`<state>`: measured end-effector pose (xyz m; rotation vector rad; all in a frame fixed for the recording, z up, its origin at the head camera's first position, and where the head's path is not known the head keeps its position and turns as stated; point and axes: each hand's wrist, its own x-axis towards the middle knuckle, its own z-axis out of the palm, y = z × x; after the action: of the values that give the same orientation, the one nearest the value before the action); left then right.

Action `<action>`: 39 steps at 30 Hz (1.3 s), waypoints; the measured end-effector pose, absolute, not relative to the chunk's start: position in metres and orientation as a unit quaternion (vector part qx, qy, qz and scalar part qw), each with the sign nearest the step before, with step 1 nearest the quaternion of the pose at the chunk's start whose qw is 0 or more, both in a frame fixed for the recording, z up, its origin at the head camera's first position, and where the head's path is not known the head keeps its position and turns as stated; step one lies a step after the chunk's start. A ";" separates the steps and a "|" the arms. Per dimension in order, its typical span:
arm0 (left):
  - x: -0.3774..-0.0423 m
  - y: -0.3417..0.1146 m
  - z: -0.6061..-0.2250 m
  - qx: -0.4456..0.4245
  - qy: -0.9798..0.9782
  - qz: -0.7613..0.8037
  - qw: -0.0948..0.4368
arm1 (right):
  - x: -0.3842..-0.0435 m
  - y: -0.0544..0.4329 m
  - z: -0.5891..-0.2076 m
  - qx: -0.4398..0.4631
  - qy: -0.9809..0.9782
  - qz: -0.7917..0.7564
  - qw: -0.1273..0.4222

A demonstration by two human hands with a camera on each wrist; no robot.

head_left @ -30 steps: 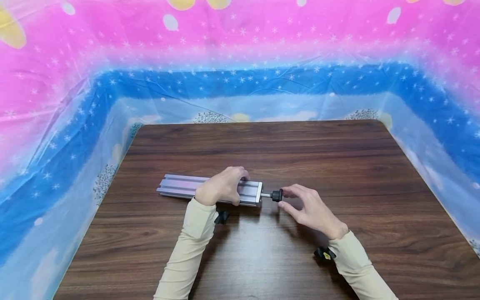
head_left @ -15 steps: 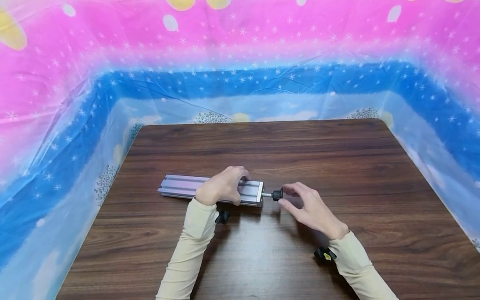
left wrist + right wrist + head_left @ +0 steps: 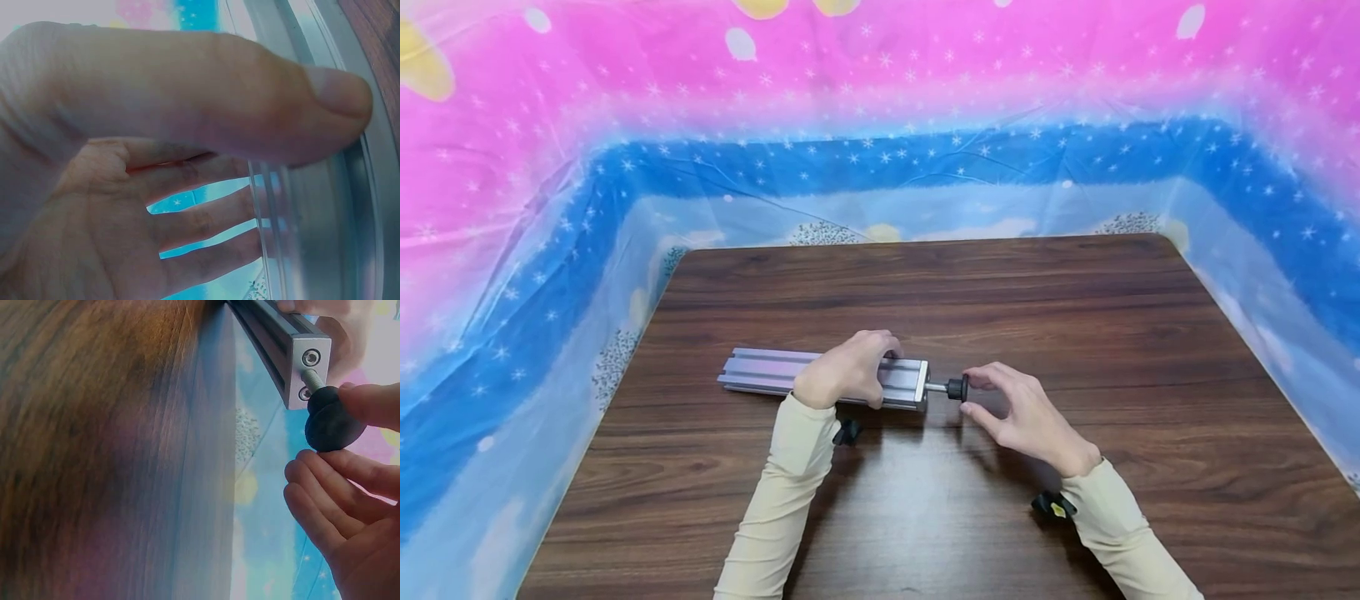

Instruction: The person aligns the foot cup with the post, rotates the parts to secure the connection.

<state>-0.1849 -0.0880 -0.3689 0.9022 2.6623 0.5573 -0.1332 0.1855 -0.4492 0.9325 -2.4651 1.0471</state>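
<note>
A silver aluminium extrusion profile (image 3: 760, 372) lies lengthwise on the table, its slotted faces showing. My left hand (image 3: 848, 371) grips it across its width near the right end; the thumb (image 3: 250, 106) presses along one side and the fingers reach round the other. A metal end plate (image 3: 299, 378) with two screws caps that end. Out of the plate sticks a threaded stem (image 3: 936, 387) carrying a black levelling foot (image 3: 334, 425). Between thumb and fingers, my right hand (image 3: 1028, 417) holds the foot's round base by its rim.
The dark wood-grain table (image 3: 1037, 300) stretches around both hands. A pink and blue patterned cloth (image 3: 880, 158) hangs behind it and along both sides. Black wrist cameras (image 3: 1054, 505) are strapped under the cream sleeves (image 3: 775, 508).
My right fingertips have shifted slightly around the foot's rim, the thumb moving up, then down again. The left hand keeps its grip and the profile stays in place.
</note>
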 end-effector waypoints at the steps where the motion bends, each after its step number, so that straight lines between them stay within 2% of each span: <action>1: -0.185 -0.088 -0.369 0.313 0.920 0.193 0.136 | -0.133 0.186 -0.449 0.322 -0.861 0.365 0.147; 9: -0.185 -0.088 -0.370 0.321 0.920 0.186 0.127 | -0.132 0.184 -0.449 0.294 -0.874 0.375 0.097; 14: -0.184 -0.088 -0.371 0.321 0.919 0.187 0.131 | -0.133 0.183 -0.449 0.275 -0.889 0.355 0.084; 17: -0.185 -0.088 -0.371 0.320 0.919 0.187 0.133 | -0.133 0.184 -0.450 0.272 -0.891 0.351 0.090; 24: -0.185 -0.089 -0.369 0.320 0.919 0.190 0.132 | -0.132 0.184 -0.450 0.322 -0.861 0.358 0.164; 27: -0.186 -0.089 -0.369 0.319 0.919 0.192 0.133 | -0.132 0.185 -0.449 0.332 -0.856 0.359 0.170; 39: -0.184 -0.086 -0.368 0.308 0.922 0.188 0.141 | -0.132 0.184 -0.449 0.285 -0.877 0.374 0.098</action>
<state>-0.1839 -0.0864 -0.3677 0.8891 2.6608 0.5441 -0.1320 0.1836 -0.4492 0.8425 -2.5952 1.1068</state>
